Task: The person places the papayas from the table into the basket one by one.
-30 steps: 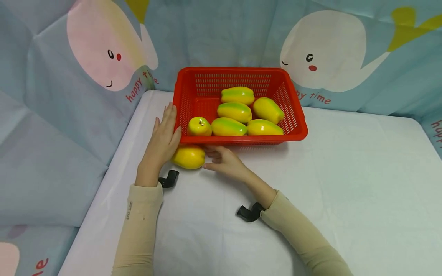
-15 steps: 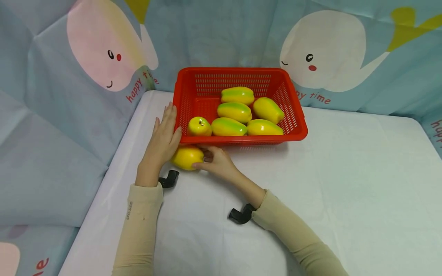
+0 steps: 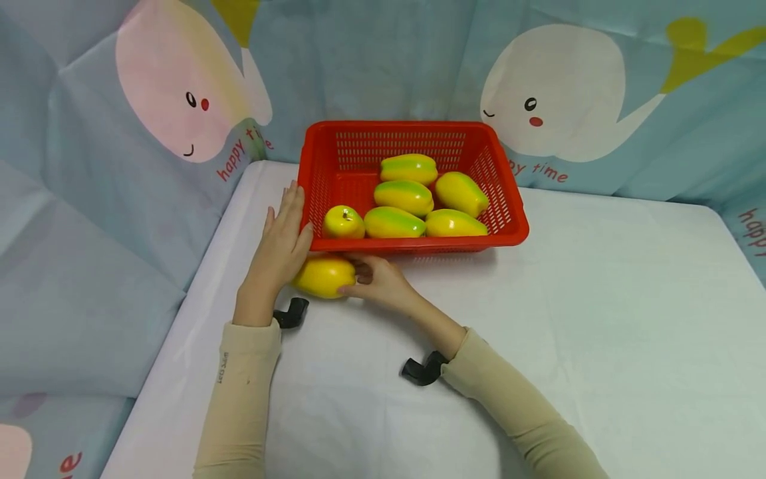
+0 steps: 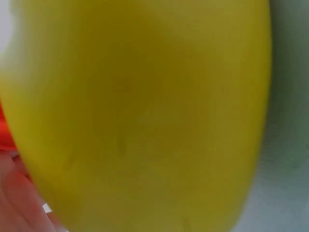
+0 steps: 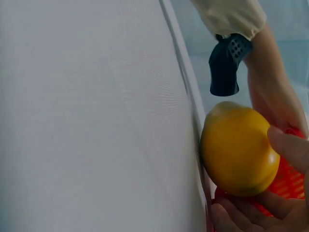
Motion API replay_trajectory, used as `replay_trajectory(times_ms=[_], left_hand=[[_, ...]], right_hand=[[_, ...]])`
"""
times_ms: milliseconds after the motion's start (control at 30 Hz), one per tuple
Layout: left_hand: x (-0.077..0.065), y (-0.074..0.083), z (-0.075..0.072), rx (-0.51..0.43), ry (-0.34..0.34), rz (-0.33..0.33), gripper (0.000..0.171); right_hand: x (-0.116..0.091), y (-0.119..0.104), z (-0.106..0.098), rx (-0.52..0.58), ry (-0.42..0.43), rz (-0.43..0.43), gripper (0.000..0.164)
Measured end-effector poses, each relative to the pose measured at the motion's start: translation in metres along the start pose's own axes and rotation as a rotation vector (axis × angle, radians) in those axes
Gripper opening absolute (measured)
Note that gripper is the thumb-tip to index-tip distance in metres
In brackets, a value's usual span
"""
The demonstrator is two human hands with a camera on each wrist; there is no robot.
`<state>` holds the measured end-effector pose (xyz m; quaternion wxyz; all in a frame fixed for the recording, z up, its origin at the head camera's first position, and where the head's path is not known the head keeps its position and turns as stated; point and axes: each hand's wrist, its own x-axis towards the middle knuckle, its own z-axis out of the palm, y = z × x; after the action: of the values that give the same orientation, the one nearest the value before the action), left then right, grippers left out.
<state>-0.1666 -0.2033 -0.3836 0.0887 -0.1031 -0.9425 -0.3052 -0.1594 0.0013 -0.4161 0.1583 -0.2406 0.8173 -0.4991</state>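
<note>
A yellow papaya (image 3: 325, 277) lies on the white table just in front of the red basket (image 3: 413, 243). My right hand (image 3: 383, 283) holds its right end, thumb on the near side and fingers on the far side; the right wrist view shows the thumb on the papaya (image 5: 239, 150) and fingers along its other side. With fingers straight, my left hand (image 3: 278, 243) rests along the basket's left side, its wrist beside the papaya's left end. That papaya (image 4: 145, 116) fills most of the left wrist view. In the basket lie several yellow-green papayas (image 3: 403, 197).
Black wrist mounts (image 3: 423, 369) stick out from both wrists. Blue cloth (image 3: 383, 60) printed with whales hangs behind the basket and along the left side. White cloth (image 3: 628, 319) covers the table to the right.
My right hand has moved left onto the papaya's right end and taken hold of it. The left hand and basket keep their places; the head view has shifted slightly.
</note>
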Motion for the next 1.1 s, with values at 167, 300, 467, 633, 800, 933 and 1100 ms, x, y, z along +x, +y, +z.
replay_trajectory(times_ms=[167, 300, 467, 633, 800, 933, 1100], left_hand=[[0.0, 0.0, 0.0, -0.001, 0.005, 0.001, 0.062], [0.0, 0.001, 0.001, -0.005, 0.008, 0.007, 0.062], [0.0, 0.001, 0.001, 0.0, -0.001, 0.01, 0.062], [-0.001, 0.001, 0.0, 0.009, -0.001, -0.001, 0.062], [-0.001, 0.0, 0.001, 0.005, 0.001, -0.011, 0.063], [-0.001, 0.0, 0.001, 0.004, 0.004, -0.011, 0.063], [0.0, 0.001, 0.0, 0.007, 0.004, -0.009, 0.063]], right_hand=[[0.005, -0.002, 0.005, -0.09, -0.019, -0.007, 0.07], [0.006, -0.003, 0.008, -0.099, 0.002, 0.0, 0.068], [0.001, 0.0, 0.003, -0.045, 0.01, 0.014, 0.065], [-0.009, 0.002, -0.007, -0.061, 0.02, 0.039, 0.067], [-0.023, 0.004, -0.018, -0.087, 0.034, 0.064, 0.066], [-0.035, 0.007, -0.03, -0.09, 0.039, 0.057, 0.063], [-0.05, 0.012, -0.043, -0.065, 0.037, 0.05, 0.062]])
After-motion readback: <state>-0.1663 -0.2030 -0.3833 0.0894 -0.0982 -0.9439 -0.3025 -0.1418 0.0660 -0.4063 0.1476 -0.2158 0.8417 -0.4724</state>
